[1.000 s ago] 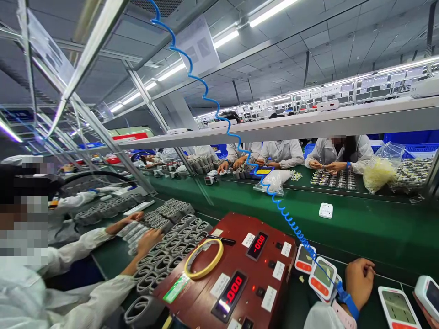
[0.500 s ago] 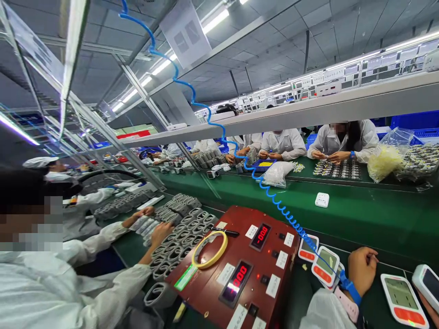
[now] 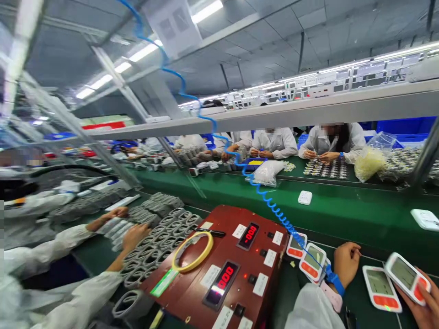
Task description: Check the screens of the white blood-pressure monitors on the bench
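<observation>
Green bench (image 3: 343, 219), matte felt-like top, runs across the whole line. On it a glossy dark-red tester box (image 3: 219, 269) w/ two red LED readouts & a yellow tape ring (image 3: 188, 251). Step, as I read it: handling white plastic monitor units, orange-buttoned, rounded rect. Right hand (image 3: 425, 304) grips one monitor (image 3: 406, 278) at bottom right, off the bench; another monitor unit (image 3: 380, 289) lies flat beside. Left hand (image 3: 347, 264) loosely curled, holding nothing, blue wrist strap (image 3: 335, 279) on a coiled cord. Next move prob. needs a steady 2-hand grip.
</observation>
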Demonstrator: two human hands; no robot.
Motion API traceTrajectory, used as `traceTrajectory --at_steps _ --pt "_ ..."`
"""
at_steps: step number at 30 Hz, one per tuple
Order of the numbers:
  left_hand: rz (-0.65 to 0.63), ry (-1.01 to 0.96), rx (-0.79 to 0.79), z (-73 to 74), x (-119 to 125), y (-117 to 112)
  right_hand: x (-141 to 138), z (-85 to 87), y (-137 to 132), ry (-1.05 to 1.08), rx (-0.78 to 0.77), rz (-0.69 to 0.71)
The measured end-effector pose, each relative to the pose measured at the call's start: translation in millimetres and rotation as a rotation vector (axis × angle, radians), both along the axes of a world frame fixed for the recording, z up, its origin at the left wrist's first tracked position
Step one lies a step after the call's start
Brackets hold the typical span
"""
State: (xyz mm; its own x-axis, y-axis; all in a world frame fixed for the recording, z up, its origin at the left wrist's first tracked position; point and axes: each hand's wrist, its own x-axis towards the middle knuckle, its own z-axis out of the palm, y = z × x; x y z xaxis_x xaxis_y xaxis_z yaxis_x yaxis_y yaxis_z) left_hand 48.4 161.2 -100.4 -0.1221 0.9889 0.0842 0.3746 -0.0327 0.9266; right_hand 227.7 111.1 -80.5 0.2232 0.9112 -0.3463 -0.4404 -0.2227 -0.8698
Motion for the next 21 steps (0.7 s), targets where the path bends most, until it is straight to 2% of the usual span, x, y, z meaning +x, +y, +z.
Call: traceTrajectory --at_steps 2,8,10,12,17,21 --pt "-0.005 0.0 -0.008 -0.3 -1 1 -8 17.4 -1 0.025 0.056 0.016" --pt "-0.065 0.032 -0.016 9.1 -6 3 -51 90.1 6 0.122 0.244 0.128" --pt "-0.062 0.05 -0.015 12.2 -6 2 -60 105.2 6 0.143 0.275 0.127" --pt "-0.052 0.067 -0.023 13.0 -6 1 -63 111.8 5 0.151 0.29 0.117" --pt "-0.044 0.092 -0.022 12.8 -6 1 -59 112.5 0 0.149 0.256 0.155" --pt "-0.053 0.075 -0.017 17.5 -6 0 -60 117.6 -3 0.116 0.244 0.126"
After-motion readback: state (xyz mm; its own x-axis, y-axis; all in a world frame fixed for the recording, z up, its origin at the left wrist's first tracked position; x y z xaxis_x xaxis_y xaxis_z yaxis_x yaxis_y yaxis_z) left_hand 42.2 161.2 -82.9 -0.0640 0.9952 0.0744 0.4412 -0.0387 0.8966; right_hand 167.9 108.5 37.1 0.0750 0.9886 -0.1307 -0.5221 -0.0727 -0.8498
